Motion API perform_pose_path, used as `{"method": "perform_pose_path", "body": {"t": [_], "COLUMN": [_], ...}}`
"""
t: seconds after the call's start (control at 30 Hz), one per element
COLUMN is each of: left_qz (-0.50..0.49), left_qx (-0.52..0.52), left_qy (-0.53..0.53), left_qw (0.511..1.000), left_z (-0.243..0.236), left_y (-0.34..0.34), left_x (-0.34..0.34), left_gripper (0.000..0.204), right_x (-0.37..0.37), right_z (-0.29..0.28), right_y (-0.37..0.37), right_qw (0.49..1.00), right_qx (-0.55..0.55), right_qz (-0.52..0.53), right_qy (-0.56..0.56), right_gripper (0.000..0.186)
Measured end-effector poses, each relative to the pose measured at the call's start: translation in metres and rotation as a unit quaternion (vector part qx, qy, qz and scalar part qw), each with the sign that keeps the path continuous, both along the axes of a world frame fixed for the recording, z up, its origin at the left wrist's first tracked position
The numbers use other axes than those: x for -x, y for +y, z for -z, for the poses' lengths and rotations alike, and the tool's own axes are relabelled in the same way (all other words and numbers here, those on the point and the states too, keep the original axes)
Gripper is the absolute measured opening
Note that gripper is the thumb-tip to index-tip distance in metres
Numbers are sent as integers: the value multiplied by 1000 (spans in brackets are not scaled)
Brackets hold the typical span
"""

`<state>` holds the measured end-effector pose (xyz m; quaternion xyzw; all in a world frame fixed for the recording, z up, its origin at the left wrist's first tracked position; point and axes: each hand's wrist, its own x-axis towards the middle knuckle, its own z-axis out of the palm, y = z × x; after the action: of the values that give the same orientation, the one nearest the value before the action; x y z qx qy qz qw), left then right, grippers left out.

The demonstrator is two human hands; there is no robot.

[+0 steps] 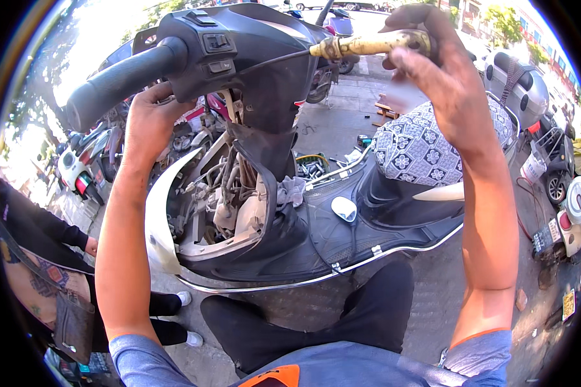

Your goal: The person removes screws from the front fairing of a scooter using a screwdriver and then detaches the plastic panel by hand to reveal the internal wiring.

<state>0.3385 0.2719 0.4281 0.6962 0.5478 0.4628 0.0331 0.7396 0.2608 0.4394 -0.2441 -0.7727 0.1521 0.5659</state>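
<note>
My right hand (pixel 439 71) is closed around the butt of a screwdriver (pixel 361 46) with a worn yellow handle. The thin shaft runs left to the scooter's black handlebar cover (pixel 252 45), just beside the switch housing (pixel 214 48); its tip meets the dark plastic there. Under the left grip (pixel 126 77), my left hand (pixel 153 119) holds the underside of the switch housing, its fingertips partly hidden. Below, the scooter's front body stands open, with wires and hoses (pixel 226 187) exposed inside.
A white mirror (pixel 344 209) lies on the footboard (pixel 284 248), near a heap of small metal parts (pixel 311 166). Patterned cloth covers the seat (pixel 413 145). Another person (pixel 51 258) stands at the left. Parked scooters (pixel 77 168) and loose parts (pixel 561 232) surround the workplace.
</note>
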Motion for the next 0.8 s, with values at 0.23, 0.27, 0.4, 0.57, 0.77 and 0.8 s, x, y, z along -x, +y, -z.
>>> {"method": "perform_pose_path", "body": {"t": [0.23, 0.27, 0.4, 0.57, 0.77, 0.8], "left_qz": [-2, 4, 16, -10, -7, 34], "left_qx": [17, -1, -29, -190, -94, -87], "left_qy": [0, 3, 3, 166, -31, -82], "left_qw": [1000, 1000, 999, 968, 995, 992], "left_z": [6, 8, 11, -2, 12, 17], "left_y": [10, 7, 16, 28, 36, 44], "left_x": [4, 6, 21, 39, 51, 57], "left_gripper": [22, 30, 30, 33, 31, 28], "right_x": [4, 4, 10, 8, 8, 9], "right_z": [11, 15, 25, 29, 59, 62], "right_y": [14, 14, 13, 5, 11, 12], "right_qw": [996, 995, 992, 993, 950, 942], "right_qx": [20, 34, 61, 60, 166, 175], "right_qz": [85, 86, 93, 46, -60, -62], "right_qy": [15, 29, 56, 93, 256, 280], "right_gripper": [22, 21, 21, 20, 19, 19]}}
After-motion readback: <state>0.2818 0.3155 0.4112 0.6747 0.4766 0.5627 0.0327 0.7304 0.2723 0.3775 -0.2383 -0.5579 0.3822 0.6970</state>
